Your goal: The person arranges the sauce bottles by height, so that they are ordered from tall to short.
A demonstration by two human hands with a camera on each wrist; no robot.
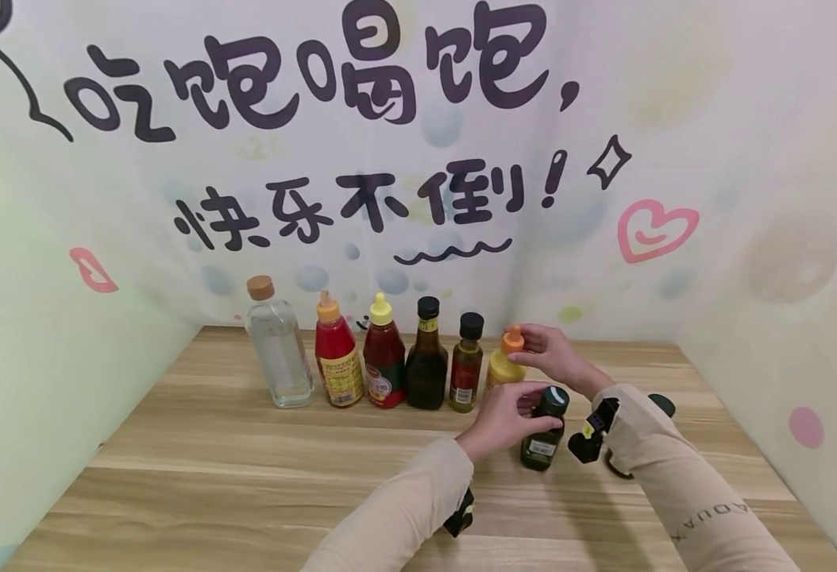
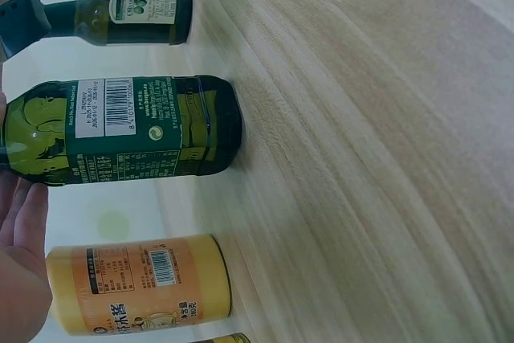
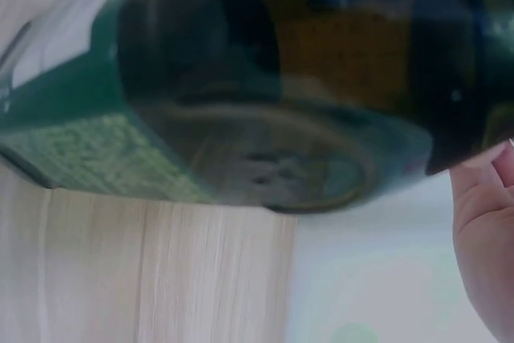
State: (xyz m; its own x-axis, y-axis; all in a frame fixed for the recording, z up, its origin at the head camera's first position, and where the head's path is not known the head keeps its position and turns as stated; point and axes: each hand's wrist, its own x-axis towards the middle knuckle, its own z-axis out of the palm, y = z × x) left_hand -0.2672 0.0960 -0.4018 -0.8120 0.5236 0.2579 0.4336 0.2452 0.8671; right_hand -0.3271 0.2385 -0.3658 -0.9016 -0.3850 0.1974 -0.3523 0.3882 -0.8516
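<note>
My left hand [image 1: 507,419] grips a dark green glass bottle [image 1: 541,451] just below its dark cap. The bottle is upright; in the left wrist view its green label and barcode show, and whether its base touches the table I cannot tell. Farther back, my right hand [image 1: 557,356] pinches the orange nozzle cap of a yellow squeeze bottle [image 1: 506,371]. That bottle's orange label [image 2: 132,283] and base appear in the left wrist view, on the wood. A dark green bottle [image 3: 265,94] fills much of the right wrist view, very close and blurred.
Left of the hands stands a row: clear bottle [image 1: 279,357], red squeeze bottle [image 1: 336,357], dark red squeeze bottle [image 1: 384,361], dark sauce bottle [image 1: 427,369], small black-capped bottle [image 1: 466,369]. Another green bottle [image 2: 136,15] stands behind the right sleeve. A printed wall cloth [image 1: 361,214] hangs behind.
</note>
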